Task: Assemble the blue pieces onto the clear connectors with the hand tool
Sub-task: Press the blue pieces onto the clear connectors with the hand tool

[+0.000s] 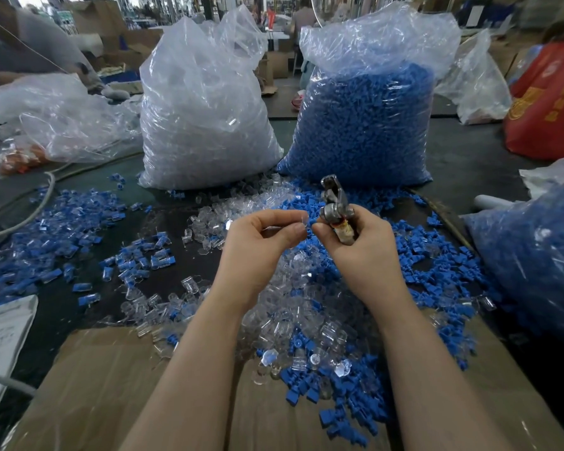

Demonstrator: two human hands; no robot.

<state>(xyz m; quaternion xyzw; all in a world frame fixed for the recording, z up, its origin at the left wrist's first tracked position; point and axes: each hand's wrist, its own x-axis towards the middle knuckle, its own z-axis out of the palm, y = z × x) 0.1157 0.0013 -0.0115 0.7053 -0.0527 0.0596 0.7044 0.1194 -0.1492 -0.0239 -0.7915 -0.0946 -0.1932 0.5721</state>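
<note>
My left hand [261, 242] pinches a clear connector [302, 219] between thumb and fingers above the pile. Beside it, my right hand [355, 242] grips a metal hand tool [334, 198] whose jaw points up and away; thumb and forefinger also pinch something small and blue next to the connector, mostly hidden. Loose clear connectors [293, 314] and loose blue pieces [443, 265] lie heaped on the table below both hands. Assembled blue-and-clear parts [79, 222] are scattered to the left.
A big bag of clear connectors [202, 109] and a big bag of blue pieces [365, 125] stand at the back. Another blue-filled bag [534, 255] sits right, cardboard [111, 385] lies in front, a grey cable [43, 203] and paper [0, 340] left.
</note>
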